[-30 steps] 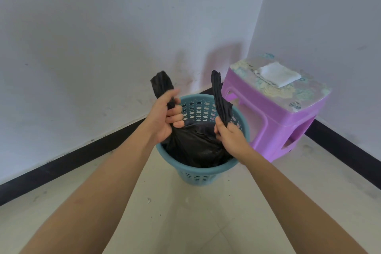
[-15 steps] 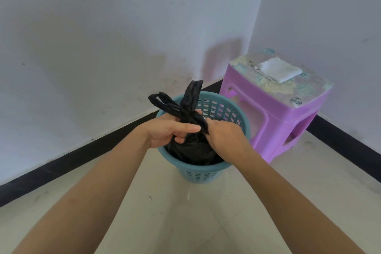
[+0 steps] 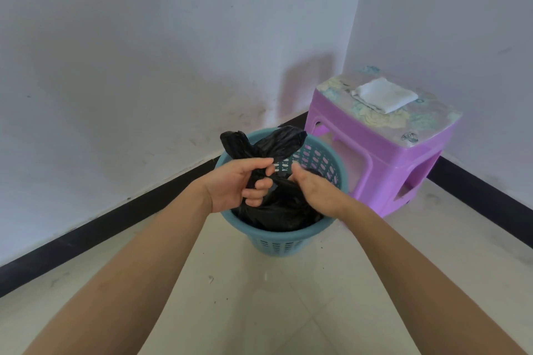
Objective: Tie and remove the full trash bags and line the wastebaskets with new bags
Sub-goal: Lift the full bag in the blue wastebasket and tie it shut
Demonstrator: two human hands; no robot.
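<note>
A black trash bag [image 3: 285, 207] sits inside a blue perforated wastebasket [image 3: 281, 242] on the floor near the room's corner. Its two handle ends [image 3: 268, 143] stick up crossed above the basket's far rim. My left hand [image 3: 239, 183] grips the gathered neck of the bag, fingers curled round the plastic. My right hand [image 3: 313, 190] is against the bag's neck from the right; its fingertips are hidden behind the plastic, so its hold is unclear.
A purple plastic stool [image 3: 383, 153] with a flowered top stands right of the basket in the corner, and a folded white cloth [image 3: 385, 94] lies on it. White walls with a black baseboard [image 3: 115, 222] close in behind. Pale tiled floor lies in front.
The two handle ends, held apart a second ago, have been crossed and pulled down together. Both hands have closed in on the bag's neck over the basket.
</note>
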